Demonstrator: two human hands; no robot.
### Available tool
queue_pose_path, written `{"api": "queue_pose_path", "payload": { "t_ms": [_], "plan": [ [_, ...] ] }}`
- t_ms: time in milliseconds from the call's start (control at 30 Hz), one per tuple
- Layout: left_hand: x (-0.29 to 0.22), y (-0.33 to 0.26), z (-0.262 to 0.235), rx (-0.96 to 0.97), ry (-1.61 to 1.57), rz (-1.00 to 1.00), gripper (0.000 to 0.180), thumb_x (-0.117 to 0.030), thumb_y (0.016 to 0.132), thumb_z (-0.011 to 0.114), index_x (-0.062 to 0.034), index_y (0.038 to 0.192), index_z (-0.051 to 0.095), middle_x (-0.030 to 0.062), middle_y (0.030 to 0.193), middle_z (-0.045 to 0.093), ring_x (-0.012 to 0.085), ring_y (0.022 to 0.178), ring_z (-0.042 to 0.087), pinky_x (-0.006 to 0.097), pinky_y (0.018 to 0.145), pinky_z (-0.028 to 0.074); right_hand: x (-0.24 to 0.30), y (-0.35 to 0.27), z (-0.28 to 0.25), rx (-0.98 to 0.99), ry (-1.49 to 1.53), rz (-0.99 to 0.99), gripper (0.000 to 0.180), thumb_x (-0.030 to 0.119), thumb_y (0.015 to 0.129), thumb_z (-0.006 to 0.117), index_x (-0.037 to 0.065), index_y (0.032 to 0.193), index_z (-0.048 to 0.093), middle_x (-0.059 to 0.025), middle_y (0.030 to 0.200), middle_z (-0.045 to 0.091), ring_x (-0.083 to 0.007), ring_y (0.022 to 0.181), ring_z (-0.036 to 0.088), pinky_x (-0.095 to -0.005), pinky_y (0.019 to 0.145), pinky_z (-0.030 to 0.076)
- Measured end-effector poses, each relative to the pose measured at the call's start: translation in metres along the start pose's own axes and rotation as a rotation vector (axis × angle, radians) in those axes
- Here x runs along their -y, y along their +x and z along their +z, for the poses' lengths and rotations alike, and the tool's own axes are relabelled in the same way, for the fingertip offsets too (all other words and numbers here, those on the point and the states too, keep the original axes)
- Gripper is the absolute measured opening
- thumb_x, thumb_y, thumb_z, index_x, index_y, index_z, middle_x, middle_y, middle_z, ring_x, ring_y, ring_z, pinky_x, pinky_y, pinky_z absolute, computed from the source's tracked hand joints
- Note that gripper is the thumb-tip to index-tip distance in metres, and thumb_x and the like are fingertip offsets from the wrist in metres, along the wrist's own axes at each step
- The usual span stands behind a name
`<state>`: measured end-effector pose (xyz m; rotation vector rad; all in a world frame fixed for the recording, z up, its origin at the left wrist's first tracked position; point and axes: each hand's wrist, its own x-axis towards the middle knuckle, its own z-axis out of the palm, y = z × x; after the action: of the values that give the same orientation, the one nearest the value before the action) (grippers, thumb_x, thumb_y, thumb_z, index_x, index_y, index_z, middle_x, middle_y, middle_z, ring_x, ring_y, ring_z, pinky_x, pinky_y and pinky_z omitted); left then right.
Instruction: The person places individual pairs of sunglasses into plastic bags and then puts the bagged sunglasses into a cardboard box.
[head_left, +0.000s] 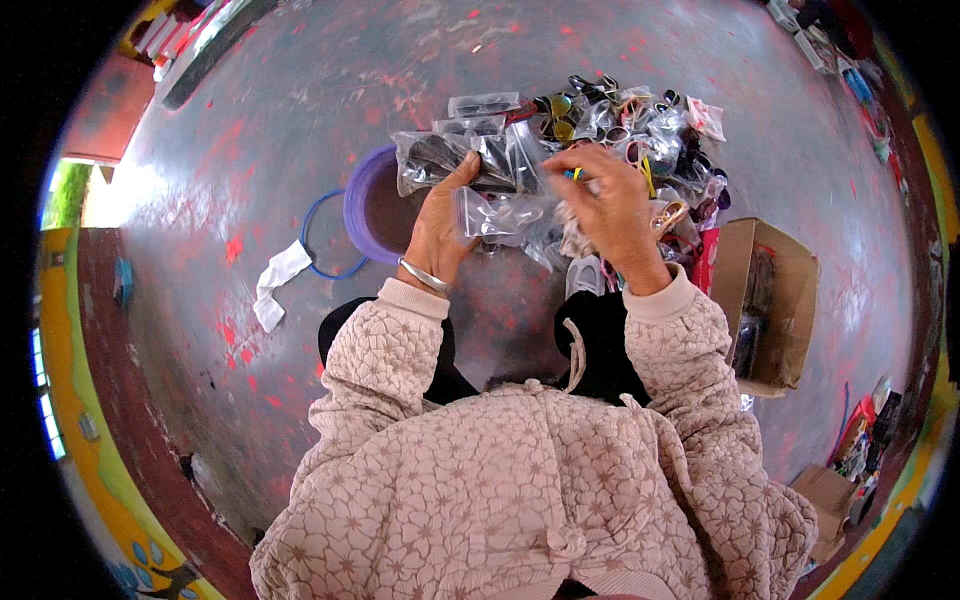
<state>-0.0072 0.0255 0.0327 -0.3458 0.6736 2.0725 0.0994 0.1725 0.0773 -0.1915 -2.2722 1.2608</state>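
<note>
My left hand (446,222) is closed on a clear plastic bag (430,160) with dark sunglasses inside, its thumb lying across the front. Another clear bag (500,214) with a see-through item hangs just below, by the same hand. To the right, my right hand (606,200) hovers with bent fingers; its fingertips are smeared by motion, so what they hold, if anything, does not show. A bit of blue and yellow shows among those fingers. Behind and beside my right hand spreads a pile of sunglasses (690,160), some bagged and some loose.
A purple tub (354,212) stands left of my left hand. Farther left lie a blue hoop (309,228) and a white cloth (281,276). An open cardboard box (790,310) with dark packets sits at my right. More goods (868,430) lie by the right wall.
</note>
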Motion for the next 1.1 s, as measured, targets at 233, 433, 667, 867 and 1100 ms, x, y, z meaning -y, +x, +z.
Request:
{"api": "queue_pose_path", "payload": {
  "t_ms": [233, 433, 667, 867, 1100],
  "plan": [
    [-0.002, -0.004, 0.003, 0.062, 0.019, 0.096, 0.023, -0.024, 0.088, 0.051, -0.0036, 0.098, 0.053, 0.0116, 0.094, 0.06, 0.0265, 0.086, 0.059, 0.043, 0.074, 0.051, -0.002, -0.003, 0.001, 0.151, 0.019, 0.234, 0.01, 0.006, 0.078, 0.057, -0.001, 0.083, 0.061, -0.0107, 0.066, 0.059, -0.0171, 0.057, 0.058, -0.0283, 0.055, 0.045],
    [0.003, -0.001, 0.006, 0.067, 0.037, 0.169, 0.023, -0.025, 0.087, 0.052, -0.0046, 0.099, 0.054, 0.0106, 0.092, 0.06, 0.0248, 0.083, 0.059, 0.039, 0.072, 0.051, 0.005, -0.003, 0.008, 0.103, 0.619, 0.524, 0.014, 0.003, 0.074, 0.059, -0.006, 0.084, 0.06, -0.0059, 0.064, 0.06, -0.0084, 0.06, 0.056, -0.0236, 0.054, 0.044],
    [0.012, -0.008, 0.013, 0.088, 0.056, 0.111, 0.023, -0.022, 0.086, 0.055, -0.0039, 0.1, 0.054, 0.0101, 0.093, 0.06, 0.0233, 0.081, 0.06, 0.037, 0.072, 0.051, 0.0, -0.001, 0.008, 0.001, 0.267, 0.498, 0.025, 0.011, 0.067, 0.067, -0.004, 0.086, 0.061, -0.007, 0.067, 0.062, -0.0093, 0.059, 0.056, -0.0235, 0.055, 0.044],
    [0.032, 0.0, 0.009, 0.108, 0.159, 0.194, 0.027, -0.022, 0.086, 0.055, 0.0, 0.102, 0.054, 0.0123, 0.095, 0.06, 0.0237, 0.085, 0.06, 0.036, 0.073, 0.052, -0.003, -0.002, 0.01, -0.035, 0.461, 0.506, 0.021, 0.01, 0.071, 0.064, -0.003, 0.088, 0.062, -0.0022, 0.068, 0.06, -0.0068, 0.057, 0.051, -0.022, 0.052, 0.041],
    [0.034, -0.006, 0.017, 0.068, 0.139, 0.114, 0.027, -0.024, 0.083, 0.059, -0.0036, 0.101, 0.056, 0.0091, 0.091, 0.06, 0.0206, 0.081, 0.06, 0.035, 0.068, 0.053, -0.007, 0.002, 0.004, -0.082, 0.685, 0.476, 0.017, 0.006, 0.074, 0.062, -0.002, 0.089, 0.064, 0.0007, 0.074, 0.06, -0.0045, 0.062, 0.049, -0.02, 0.057, 0.041]
  ]
}}
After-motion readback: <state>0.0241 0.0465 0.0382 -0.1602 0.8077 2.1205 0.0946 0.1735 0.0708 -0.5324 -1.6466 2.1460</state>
